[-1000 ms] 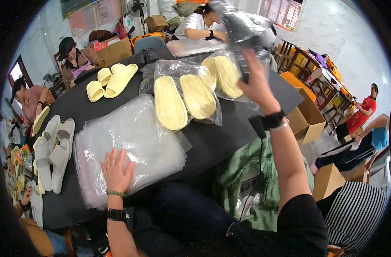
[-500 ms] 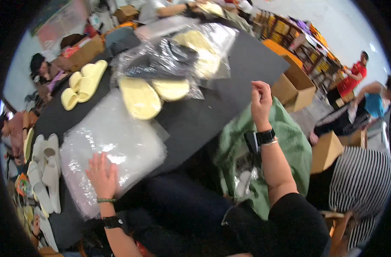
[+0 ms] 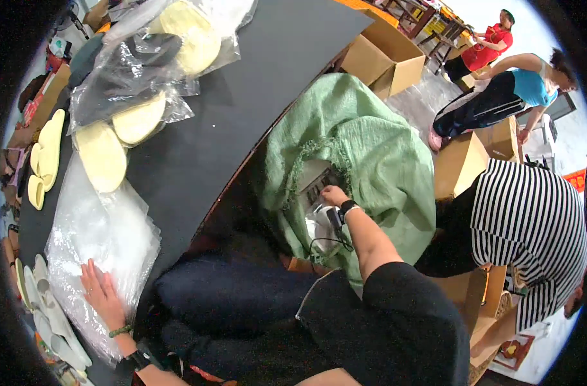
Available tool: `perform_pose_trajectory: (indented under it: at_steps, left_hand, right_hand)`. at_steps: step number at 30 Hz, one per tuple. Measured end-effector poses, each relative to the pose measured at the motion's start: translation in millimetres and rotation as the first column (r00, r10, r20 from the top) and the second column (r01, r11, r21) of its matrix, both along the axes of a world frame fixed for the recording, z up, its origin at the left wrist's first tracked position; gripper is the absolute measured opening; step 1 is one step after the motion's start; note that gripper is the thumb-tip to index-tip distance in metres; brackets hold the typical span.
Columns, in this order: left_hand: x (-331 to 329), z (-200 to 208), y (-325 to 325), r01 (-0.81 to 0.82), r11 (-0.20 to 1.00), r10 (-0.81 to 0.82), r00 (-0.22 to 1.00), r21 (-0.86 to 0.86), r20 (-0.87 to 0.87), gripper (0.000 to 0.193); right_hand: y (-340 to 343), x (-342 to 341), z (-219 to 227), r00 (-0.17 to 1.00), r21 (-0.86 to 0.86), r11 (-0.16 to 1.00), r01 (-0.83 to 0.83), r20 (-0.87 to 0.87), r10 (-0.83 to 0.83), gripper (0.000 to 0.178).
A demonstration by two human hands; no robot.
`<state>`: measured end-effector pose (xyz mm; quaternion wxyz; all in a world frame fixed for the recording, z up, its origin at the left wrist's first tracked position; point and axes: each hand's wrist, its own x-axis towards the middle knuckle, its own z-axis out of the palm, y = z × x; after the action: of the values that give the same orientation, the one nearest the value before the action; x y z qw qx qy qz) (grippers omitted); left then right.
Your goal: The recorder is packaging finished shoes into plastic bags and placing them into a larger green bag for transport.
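My left hand [image 3: 103, 294] lies flat with fingers stretched on a stack of clear plastic bags [image 3: 87, 222] on the black table. My right hand [image 3: 334, 195] reaches into the frayed opening of a green woven sack [image 3: 386, 161]. Its fingers are curled in at a plastic-wrapped item [image 3: 320, 225] with a dark upper part; what they pinch is too small to make out. Beyond the bag stack are pale yellow slippers [image 3: 102, 157], partly covered by clear plastic, with a dark bagged item [image 3: 129, 67] over them.
Yellow slippers [image 3: 47, 154] and pale grey slippers [image 3: 56, 321] line the left side of the black table [image 3: 248, 71]. An open cardboard box [image 3: 386, 58] stands behind the sack. At right, a person in a striped shirt [image 3: 531, 238] bends near boxes; others work farther back.
The view has swung to the right. My right hand has dropped from above the green sack into its opening, its fingers curled there. My left hand still rests on the plastic bags.
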<state>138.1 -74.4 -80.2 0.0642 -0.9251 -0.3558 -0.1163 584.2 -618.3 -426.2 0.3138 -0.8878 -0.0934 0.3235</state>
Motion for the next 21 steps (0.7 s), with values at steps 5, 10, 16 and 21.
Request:
perform_pose_trajectory:
  at_steps: [5, 10, 16, 21]
  left_hand:
    - [5, 11, -2, -0.063, 0.997, 0.062, 0.998, -0.034, -0.031, 0.050]
    - [17, 11, -9, -0.021, 0.994, 0.021, 1.000, -0.111, 0.003, 0.050]
    - [15, 28, -20, -0.143, 0.983, 0.142, 0.990, -0.115, -0.016, 0.052]
    - [26, 23, -27, -0.087, 0.987, 0.088, 0.996, -0.136, 0.002, 0.054]
  right_hand:
    - [12, 41, -22, 0.961, -0.167, 0.953, 0.252, 0.157, -0.226, 0.038]
    - [20, 85, -61, 0.934, -0.108, 0.945, 0.308, 0.221, -0.280, 0.035]
    - [71, 157, -70, 0.915, -0.243, 0.950, -0.199, 0.302, 0.268, 0.035]
    - [51, 204, -66, 0.860, -0.150, 0.946, -0.286, 0.394, 0.323, 0.035]
